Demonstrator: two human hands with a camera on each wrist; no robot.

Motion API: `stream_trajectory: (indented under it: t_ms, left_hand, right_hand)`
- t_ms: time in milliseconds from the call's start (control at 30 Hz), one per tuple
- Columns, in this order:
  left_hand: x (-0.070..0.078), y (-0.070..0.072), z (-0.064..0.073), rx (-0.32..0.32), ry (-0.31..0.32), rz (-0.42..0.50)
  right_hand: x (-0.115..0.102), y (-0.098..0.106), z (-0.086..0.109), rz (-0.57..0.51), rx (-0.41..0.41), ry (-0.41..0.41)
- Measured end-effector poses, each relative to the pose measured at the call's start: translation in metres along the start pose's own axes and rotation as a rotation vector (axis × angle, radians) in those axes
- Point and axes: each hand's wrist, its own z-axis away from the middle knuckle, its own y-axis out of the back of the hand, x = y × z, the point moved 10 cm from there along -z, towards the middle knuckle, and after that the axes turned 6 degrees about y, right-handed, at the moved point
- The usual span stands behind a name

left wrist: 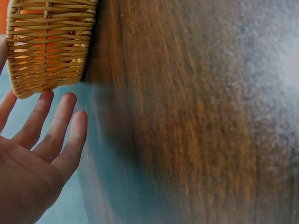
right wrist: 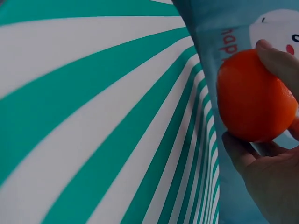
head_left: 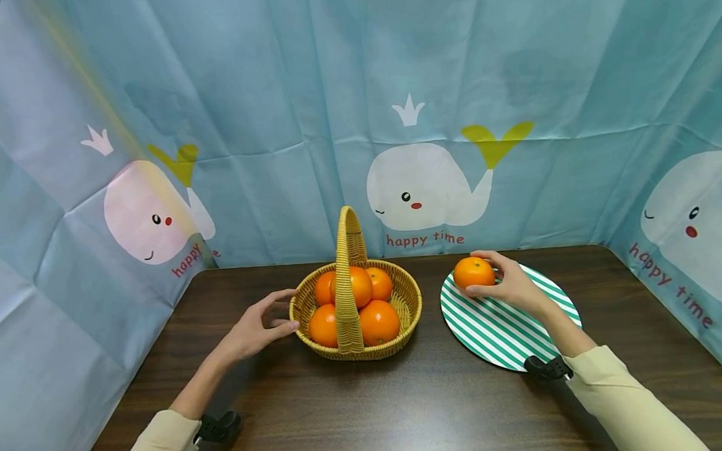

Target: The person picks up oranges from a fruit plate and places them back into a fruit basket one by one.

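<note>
A woven yellow basket with a tall arched handle stands on the table, holding several oranges. My left hand is at the basket's left side, fingers spread and fairly straight, fingertips right at the rim. In the left wrist view, those fingertips reach the wicker wall. With thumb and fingers around it, my right hand grips a single orange over the far left part of a round green-and-white striped mat. The right wrist view shows this orange raised beside the striped surface.
The dark wooden table extends toward me, in front of the basket and mat. Behind it and along the sides hangs a light blue curtain printed with whales. Black wrist straps sit at both cuffs.
</note>
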Motion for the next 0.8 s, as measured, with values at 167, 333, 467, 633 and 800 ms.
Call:
stream_trajectory:
  t_ms: [167, 333, 467, 633, 800]
  left_hand:
    - [0.000, 0.000, 0.001, 0.000, 0.003, 0.001]
    - [0.001, 0.000, 0.001, 0.004, -0.006, 0.009]
    - [0.000, 0.000, 0.001, 0.002, -0.006, 0.013]
    - [0.001, -0.001, 0.001, 0.000, -0.005, 0.010]
    - [0.000, 0.001, 0.000, 0.008, -0.010, 0.005]
  right_hand:
    - [-0.005, 0.002, 0.007, -0.088, 0.008, -0.019]
    - [-0.012, 0.002, 0.008, -0.114, 0.009, -0.008]
    - [-0.018, 0.001, 0.003, -0.115, 0.008, 0.004]
    - [-0.023, -0.003, -0.004, -0.135, -0.002, 0.011]
    - [-0.030, -0.010, -0.013, -0.147, -0.018, 0.049]
